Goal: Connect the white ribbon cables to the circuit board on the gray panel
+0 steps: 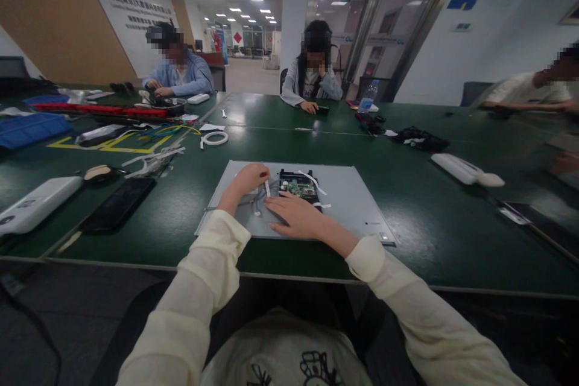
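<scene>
A flat grey panel [348, 193] lies on the green table in front of me. On its middle sits a green circuit board [298, 188] in a black frame, with white strips beside it. My left hand [248, 184] is pinched on the upper end of a short white strip [267, 188], left of the board. My right hand [296, 215] lies palm down with fingers stretched out, over the panel's near part, its fingertips by the strip's lower end. Grey cables [258, 205] run between the two hands.
Left on the table [181, 241] are a black phone [118, 204], a white device [38, 204], wires and a blue tray [31, 129]. A tape roll [214, 139] lies beyond the panel. Right is a white device [456, 169]. Three people sit around the table.
</scene>
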`<state>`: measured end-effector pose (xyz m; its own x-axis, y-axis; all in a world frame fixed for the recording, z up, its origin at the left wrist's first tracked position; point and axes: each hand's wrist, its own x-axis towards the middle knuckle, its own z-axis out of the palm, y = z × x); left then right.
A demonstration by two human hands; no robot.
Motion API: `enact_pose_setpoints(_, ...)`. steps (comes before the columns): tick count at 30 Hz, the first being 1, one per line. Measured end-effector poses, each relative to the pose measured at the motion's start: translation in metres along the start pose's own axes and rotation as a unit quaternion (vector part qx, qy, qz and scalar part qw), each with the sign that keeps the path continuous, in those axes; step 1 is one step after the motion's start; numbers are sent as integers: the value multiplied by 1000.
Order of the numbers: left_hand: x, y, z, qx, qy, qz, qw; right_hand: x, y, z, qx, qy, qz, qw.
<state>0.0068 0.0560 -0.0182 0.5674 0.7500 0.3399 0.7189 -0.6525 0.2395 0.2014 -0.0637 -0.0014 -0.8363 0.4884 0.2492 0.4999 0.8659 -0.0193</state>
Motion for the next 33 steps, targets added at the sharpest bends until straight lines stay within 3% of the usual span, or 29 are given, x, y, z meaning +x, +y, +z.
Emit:
enact_pose_setpoints(5, -2, 7, -3, 65, -10, 9, 998, 1, -2, -2, -3, 6, -3, 1000)
enact_pose_setpoints(13, -4, 14, -3, 96, 1, -65, 993, 1, -4, -3, 0, -6, -6, 1000)
enact_pose_setpoints(17, -3, 15, -2, 47, 13, -74, 996, 1, -3, -2, 3, -8, -6, 1000)
enact_pose_setpoints(25, -8, -2, -7, -134, -68, -27, 988, 0, -2, -2, -1, -10, -3, 1000)
enact_pose_setpoints(33, -7, 0, -5, -99, -80, -27, 992, -1, -3, -2, 4, -4, -3, 1000)
